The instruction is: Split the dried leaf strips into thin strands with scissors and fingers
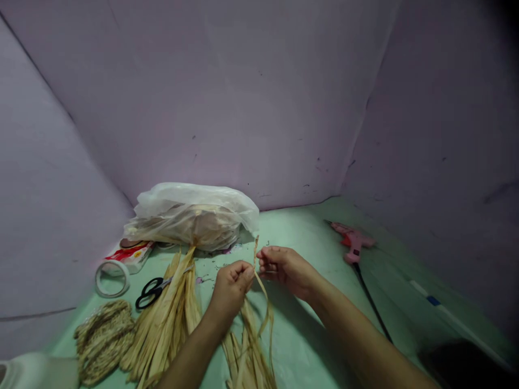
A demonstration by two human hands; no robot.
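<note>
Near the middle of the table, my left hand [235, 281] is closed in a pinch on a thin braid of straw-coloured dried fibre [255, 253], whose short twisted end stands upright above the fingers. From the pinch a loose flat strand [265, 300] loops down to the right. My right hand [284, 267] is just right of the braid, its fingers loosely bent and apart, the tips close to it; whether they touch it I cannot tell. Below the hands lies a bundle of dried fibre strips [247, 351], partly hidden by my left forearm.
A larger fibre bundle [174, 313] lies at left with black-handled scissors [151, 293]. Around it are a woven piece [105, 340], a tape roll [112, 279], a red-and-white box [132, 255] and a filled plastic bag [194, 216]. A pink glue gun [353, 240] with a black cord lies at right.
</note>
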